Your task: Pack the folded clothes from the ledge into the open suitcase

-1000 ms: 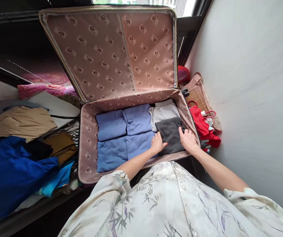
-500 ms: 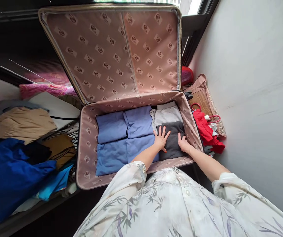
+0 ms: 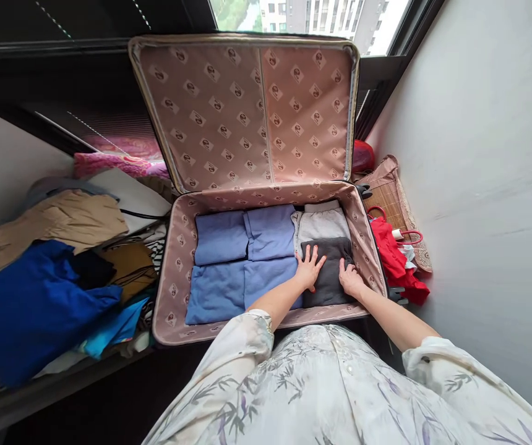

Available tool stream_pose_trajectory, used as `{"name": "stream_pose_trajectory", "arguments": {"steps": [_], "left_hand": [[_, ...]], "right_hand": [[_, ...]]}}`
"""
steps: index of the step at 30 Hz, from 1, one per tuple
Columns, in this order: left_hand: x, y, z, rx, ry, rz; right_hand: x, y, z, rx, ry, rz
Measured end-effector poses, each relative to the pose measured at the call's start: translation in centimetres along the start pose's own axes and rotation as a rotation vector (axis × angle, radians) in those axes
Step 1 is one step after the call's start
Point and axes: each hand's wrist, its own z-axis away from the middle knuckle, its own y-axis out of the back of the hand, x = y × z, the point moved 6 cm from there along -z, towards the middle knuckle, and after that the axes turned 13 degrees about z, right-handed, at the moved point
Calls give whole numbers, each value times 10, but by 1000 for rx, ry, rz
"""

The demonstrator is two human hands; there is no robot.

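Note:
An open suitcase (image 3: 177, 247) with pink patterned lining lies in front of me, its lid (image 3: 247, 111) standing upright. Inside lie folded blue garments (image 3: 242, 259) on the left, a light grey folded garment (image 3: 321, 224) at the far right and a dark grey folded garment (image 3: 331, 272) at the near right. My left hand (image 3: 309, 267) rests flat with fingers spread on the left edge of the dark grey garment. At that garment's right side my right hand (image 3: 349, 279) presses down, next to the suitcase wall.
A heap of loose clothes lies left of the suitcase: blue fabric (image 3: 29, 309), tan cloth (image 3: 52, 225), brown cloth (image 3: 127, 262). Red fabric (image 3: 393, 256) and a woven bag (image 3: 393, 198) sit between the suitcase and the white wall (image 3: 493, 154). A window (image 3: 312, 15) is behind the lid.
My left hand moved from beside the dark grey garment onto it and spread flat. My right hand slid slightly toward me along its right side. The view shifted a little.

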Motion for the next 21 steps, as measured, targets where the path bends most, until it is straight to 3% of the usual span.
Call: {"name": "stream_pose_trajectory", "arguments": {"steps": [3,7,9,12,15,18,21], "left_hand": [[4,9,37,-7,6,134],[-5,22,111,73,13,323],[-13,26,151,135,4,384],[-26,31,202,259,2,452],[-38,34,239,392,50,478],[-45,36,262,490,89,474],[-51,41,278,564,100,453]], "right_hand": [[-3,21,6,72,-55,50],[-9,56,-5,308,31,75],[-5,53,-23,279,17,11],[2,27,-53,141,-31,-100],[4,9,-68,145,-28,-134],[7,11,-68,126,-15,-142],[8,33,-55,132,4,-71]]}}
